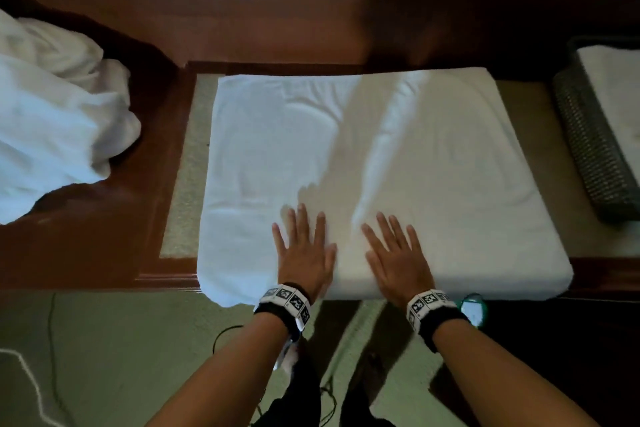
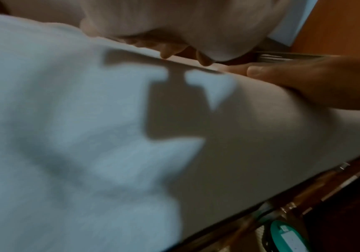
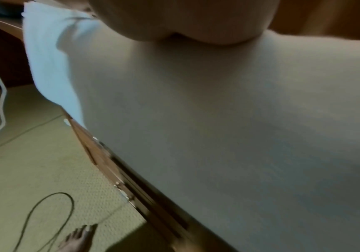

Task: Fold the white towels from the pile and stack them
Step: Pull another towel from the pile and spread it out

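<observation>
A large white towel (image 1: pixel 398 156) lies folded and spread flat on the wooden table (image 1: pixel 104 253), filling its middle. Both hands press on its near edge, side by side. My left hand (image 1: pixel 304 246) lies flat with straight, spread fingers. My right hand (image 1: pixel 394 250) lies flat the same way just to its right. The left wrist view shows the towel (image 2: pixel 88 136) close up with the right hand's thumb (image 2: pixel 282 75) resting on it. The right wrist view shows the towel (image 3: pixel 218 119) under the palm. A crumpled pile of white towels (image 1: pixel 59 121) sits at the table's left.
A dark woven basket (image 1: pixel 588 149) holding a folded white towel (image 1: pixel 616 94) stands at the right end of the table. Cables (image 3: pixel 45 218) lie on the carpeted floor near a bare foot (image 3: pixel 77 238). A teal object (image 1: pixel 472 308) sits below the table's front edge.
</observation>
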`<state>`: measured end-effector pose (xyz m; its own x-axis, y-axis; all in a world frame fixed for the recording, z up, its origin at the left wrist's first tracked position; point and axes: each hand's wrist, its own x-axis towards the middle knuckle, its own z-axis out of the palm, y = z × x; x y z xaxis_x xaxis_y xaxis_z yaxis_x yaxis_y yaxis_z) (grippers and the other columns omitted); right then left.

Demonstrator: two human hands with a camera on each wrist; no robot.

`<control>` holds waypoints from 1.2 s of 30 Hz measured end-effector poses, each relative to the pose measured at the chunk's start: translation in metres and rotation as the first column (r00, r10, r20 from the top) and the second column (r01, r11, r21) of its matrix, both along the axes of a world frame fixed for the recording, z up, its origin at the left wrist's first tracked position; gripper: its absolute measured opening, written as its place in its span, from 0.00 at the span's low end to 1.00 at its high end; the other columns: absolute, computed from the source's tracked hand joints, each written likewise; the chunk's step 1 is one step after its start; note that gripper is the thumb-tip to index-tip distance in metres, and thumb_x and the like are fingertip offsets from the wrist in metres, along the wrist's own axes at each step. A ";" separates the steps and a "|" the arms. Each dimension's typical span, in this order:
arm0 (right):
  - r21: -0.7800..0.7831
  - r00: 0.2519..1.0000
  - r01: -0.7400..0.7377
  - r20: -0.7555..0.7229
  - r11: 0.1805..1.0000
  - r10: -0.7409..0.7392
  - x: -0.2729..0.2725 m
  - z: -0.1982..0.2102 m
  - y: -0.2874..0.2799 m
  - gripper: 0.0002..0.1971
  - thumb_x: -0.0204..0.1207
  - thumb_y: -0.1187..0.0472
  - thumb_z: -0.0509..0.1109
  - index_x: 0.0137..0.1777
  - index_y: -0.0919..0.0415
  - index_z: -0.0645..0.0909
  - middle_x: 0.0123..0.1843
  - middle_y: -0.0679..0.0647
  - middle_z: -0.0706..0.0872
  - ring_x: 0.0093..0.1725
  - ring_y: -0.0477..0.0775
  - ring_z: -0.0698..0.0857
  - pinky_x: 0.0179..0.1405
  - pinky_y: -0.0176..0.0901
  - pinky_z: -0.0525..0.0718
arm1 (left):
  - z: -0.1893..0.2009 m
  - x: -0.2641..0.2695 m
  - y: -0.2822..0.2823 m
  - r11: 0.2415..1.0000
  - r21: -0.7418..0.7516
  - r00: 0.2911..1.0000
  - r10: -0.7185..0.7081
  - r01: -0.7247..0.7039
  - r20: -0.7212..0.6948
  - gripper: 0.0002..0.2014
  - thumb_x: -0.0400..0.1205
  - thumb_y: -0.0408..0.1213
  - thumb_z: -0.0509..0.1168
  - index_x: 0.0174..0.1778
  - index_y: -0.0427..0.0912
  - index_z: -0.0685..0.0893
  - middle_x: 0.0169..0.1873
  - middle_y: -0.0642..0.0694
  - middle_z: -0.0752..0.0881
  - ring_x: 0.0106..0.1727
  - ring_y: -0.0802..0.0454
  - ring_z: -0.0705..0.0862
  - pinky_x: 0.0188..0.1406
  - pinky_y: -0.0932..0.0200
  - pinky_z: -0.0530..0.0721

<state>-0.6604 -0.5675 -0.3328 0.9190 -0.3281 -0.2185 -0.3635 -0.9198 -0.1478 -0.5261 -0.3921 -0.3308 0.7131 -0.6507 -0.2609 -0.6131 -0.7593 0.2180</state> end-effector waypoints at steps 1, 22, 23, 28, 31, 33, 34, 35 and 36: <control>0.004 1.000 0.029 -0.004 1.000 -0.029 -0.014 0.000 -0.020 0.30 0.89 0.44 0.44 0.90 0.44 0.51 0.92 0.51 0.47 0.90 0.56 0.48 0.87 0.63 0.50 | 0.002 -0.008 -0.014 0.998 -0.018 0.998 -0.056 0.056 0.003 0.34 0.89 0.58 0.38 0.91 0.48 0.42 0.89 0.36 0.33 0.89 0.36 0.30 0.84 0.25 0.35; 0.004 0.776 0.629 -0.058 0.777 -0.628 -0.076 -0.001 -0.218 0.33 0.87 0.37 0.45 0.90 0.43 0.42 0.91 0.56 0.38 0.89 0.62 0.40 0.85 0.69 0.41 | -0.006 -0.047 -0.100 0.997 0.029 0.994 -0.077 0.075 0.076 0.37 0.88 0.64 0.39 0.91 0.53 0.39 0.89 0.40 0.31 0.89 0.36 0.33 0.84 0.23 0.42; 0.017 0.717 0.697 -0.063 0.717 -0.695 -0.070 0.003 -0.224 0.34 0.88 0.38 0.45 0.90 0.46 0.41 0.91 0.59 0.37 0.89 0.63 0.38 0.85 0.70 0.42 | -0.006 -0.047 -0.100 0.997 0.030 0.994 -0.076 0.074 0.081 0.37 0.88 0.64 0.39 0.91 0.53 0.39 0.89 0.40 0.31 0.90 0.36 0.33 0.84 0.24 0.42; -0.004 0.973 0.229 -0.007 0.973 -0.230 -0.048 -0.001 -0.203 0.33 0.88 0.39 0.45 0.90 0.45 0.40 0.91 0.58 0.38 0.89 0.63 0.42 0.84 0.69 0.43 | -0.005 -0.046 -0.100 0.997 0.018 0.994 -0.071 0.070 0.086 0.37 0.88 0.64 0.41 0.91 0.54 0.40 0.89 0.40 0.32 0.90 0.36 0.34 0.85 0.24 0.41; 0.004 0.889 0.457 -0.023 0.889 -0.457 -0.048 -0.003 -0.201 0.34 0.88 0.40 0.45 0.90 0.47 0.41 0.91 0.58 0.39 0.89 0.64 0.42 0.85 0.72 0.43 | -0.006 -0.045 -0.100 0.997 0.013 0.994 -0.078 0.077 0.082 0.37 0.88 0.65 0.42 0.91 0.55 0.41 0.89 0.41 0.33 0.90 0.37 0.34 0.85 0.25 0.39; 0.053 0.830 0.558 -0.043 0.828 -0.556 -0.046 0.003 -0.191 0.33 0.88 0.45 0.49 0.90 0.54 0.46 0.91 0.61 0.42 0.89 0.65 0.43 0.85 0.70 0.43 | -0.005 -0.044 -0.099 0.997 0.024 0.996 -0.073 0.072 0.057 0.37 0.88 0.65 0.41 0.91 0.56 0.41 0.89 0.42 0.32 0.90 0.39 0.33 0.85 0.26 0.37; 0.081 0.848 0.529 0.005 0.845 -0.531 -0.046 0.004 -0.179 0.32 0.88 0.48 0.52 0.89 0.57 0.52 0.91 0.63 0.47 0.89 0.65 0.47 0.85 0.69 0.45 | -0.005 -0.043 -0.100 0.997 0.027 0.997 -0.070 0.069 0.042 0.36 0.88 0.65 0.41 0.91 0.56 0.42 0.89 0.43 0.32 0.90 0.40 0.33 0.85 0.27 0.36; 0.108 0.881 0.448 0.114 0.887 -0.459 -0.048 0.006 -0.165 0.30 0.86 0.51 0.56 0.86 0.58 0.61 0.89 0.64 0.56 0.88 0.66 0.54 0.84 0.68 0.52 | -0.003 -0.042 -0.099 0.998 0.028 0.998 -0.063 0.063 0.024 0.36 0.88 0.65 0.42 0.91 0.57 0.44 0.90 0.43 0.33 0.90 0.40 0.33 0.85 0.28 0.35; 0.137 0.895 0.346 0.250 0.928 -0.370 -0.051 0.008 -0.147 0.27 0.83 0.54 0.60 0.81 0.59 0.71 0.85 0.64 0.67 0.83 0.67 0.64 0.80 0.67 0.61 | 0.001 -0.042 -0.099 0.999 0.016 0.999 -0.045 0.046 -0.007 0.34 0.88 0.63 0.44 0.91 0.56 0.49 0.91 0.43 0.37 0.91 0.40 0.36 0.86 0.30 0.36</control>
<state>-0.7111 -0.7144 -0.3245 0.7707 -0.6367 -0.0247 -0.6013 -0.7140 -0.3588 -0.5682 -0.4908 -0.3298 0.6810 -0.6780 -0.2766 -0.6456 -0.7342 0.2101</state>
